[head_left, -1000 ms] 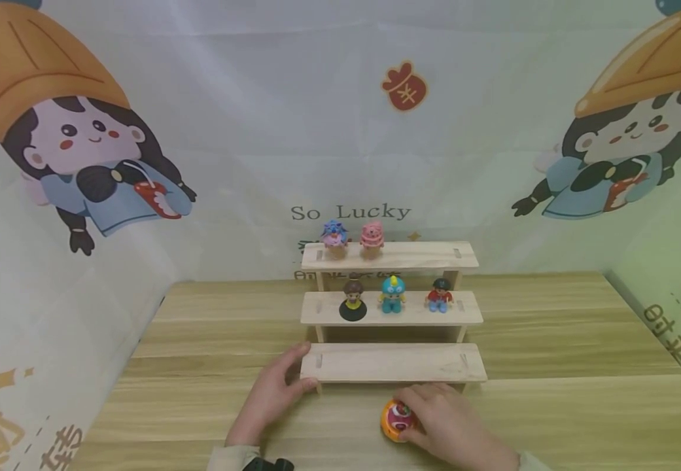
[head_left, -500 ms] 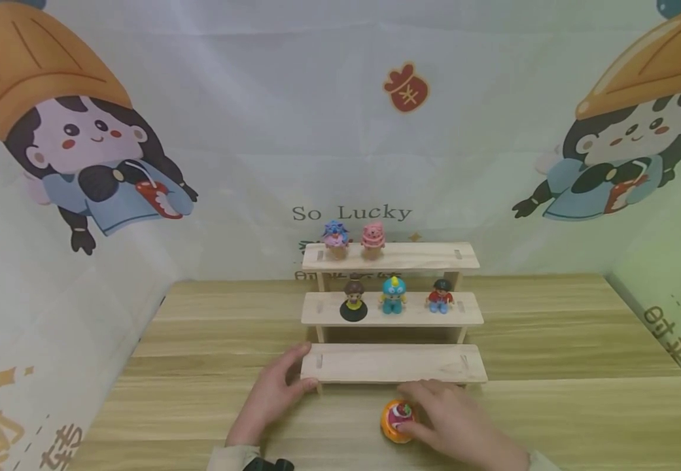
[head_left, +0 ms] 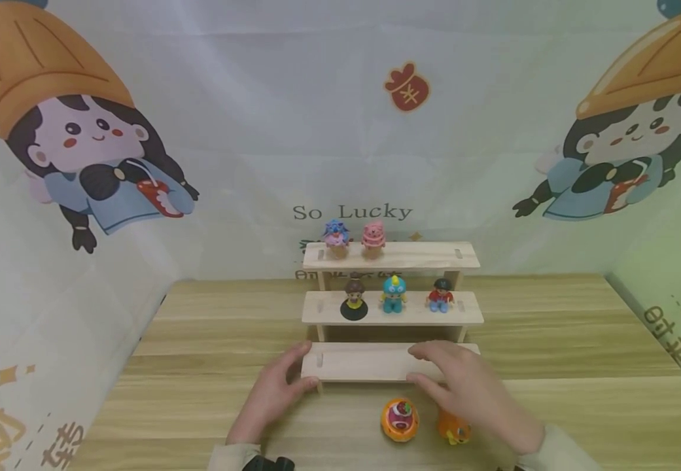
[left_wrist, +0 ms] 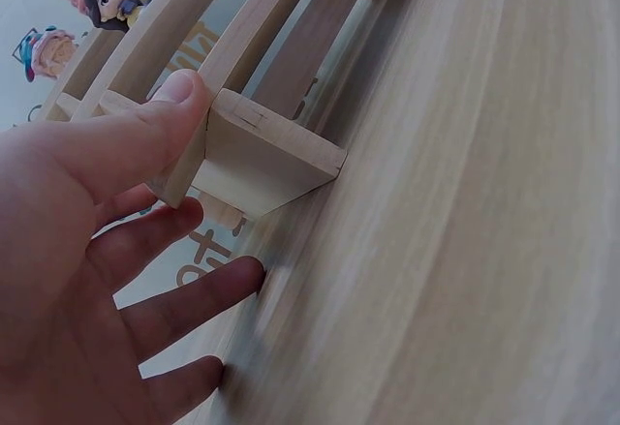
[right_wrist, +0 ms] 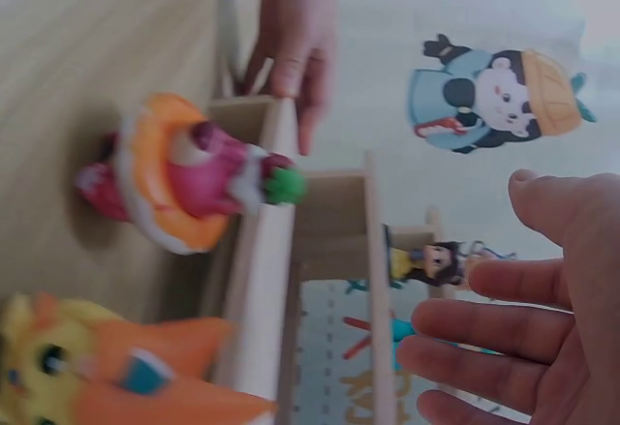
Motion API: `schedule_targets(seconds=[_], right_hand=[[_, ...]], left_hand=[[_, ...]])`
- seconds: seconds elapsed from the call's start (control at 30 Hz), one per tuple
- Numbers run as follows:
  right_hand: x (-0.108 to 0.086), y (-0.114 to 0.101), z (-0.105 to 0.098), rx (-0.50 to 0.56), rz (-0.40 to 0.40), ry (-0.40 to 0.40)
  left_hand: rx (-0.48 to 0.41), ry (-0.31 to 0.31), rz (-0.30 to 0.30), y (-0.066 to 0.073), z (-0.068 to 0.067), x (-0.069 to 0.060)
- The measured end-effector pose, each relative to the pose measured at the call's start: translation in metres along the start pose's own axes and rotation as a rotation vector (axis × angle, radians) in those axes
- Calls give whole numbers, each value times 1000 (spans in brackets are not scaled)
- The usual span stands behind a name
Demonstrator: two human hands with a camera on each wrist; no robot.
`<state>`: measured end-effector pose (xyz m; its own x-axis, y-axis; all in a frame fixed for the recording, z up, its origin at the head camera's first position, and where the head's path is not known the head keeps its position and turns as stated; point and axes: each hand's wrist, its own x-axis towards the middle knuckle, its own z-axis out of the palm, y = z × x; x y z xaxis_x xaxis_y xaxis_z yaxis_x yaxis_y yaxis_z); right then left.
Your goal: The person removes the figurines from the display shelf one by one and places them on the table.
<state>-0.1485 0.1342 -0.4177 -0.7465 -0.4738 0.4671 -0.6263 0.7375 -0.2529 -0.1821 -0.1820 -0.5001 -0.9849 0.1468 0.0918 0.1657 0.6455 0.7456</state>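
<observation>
My left hand holds the left end of the lowest board of a three-tier wooden stand, thumb at the front edge. In the left wrist view, the thumb presses the board while the other fingers spread loosely. My right hand hovers at the right part of the lowest board, fingers extended, holding nothing. Below it on the table stands a toy figure with an orange ring, pink body and green top. Beside it, an orange and yellow toy figure is partly hidden by my right hand.
On the middle tier stand a black-skirted figure, a teal figure and a red-jacketed figure. The top tier bears a blue figure and a pink figure. A printed cloth hangs behind the table.
My right hand has let go of the orange-ringed toy and moved up and to the right. The orange and yellow toy now shows beneath it. My left hand keeps its place.
</observation>
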Motion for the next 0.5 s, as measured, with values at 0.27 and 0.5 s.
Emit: schedule_targets(seconds=[0.27,0.5], right_hand=[[21,5,-16,52,-11,96],[44,15,-24,50,-45,241]], left_hand=[[-15,3,4,0,0,0],[-22,7,8,-1,0,0]])
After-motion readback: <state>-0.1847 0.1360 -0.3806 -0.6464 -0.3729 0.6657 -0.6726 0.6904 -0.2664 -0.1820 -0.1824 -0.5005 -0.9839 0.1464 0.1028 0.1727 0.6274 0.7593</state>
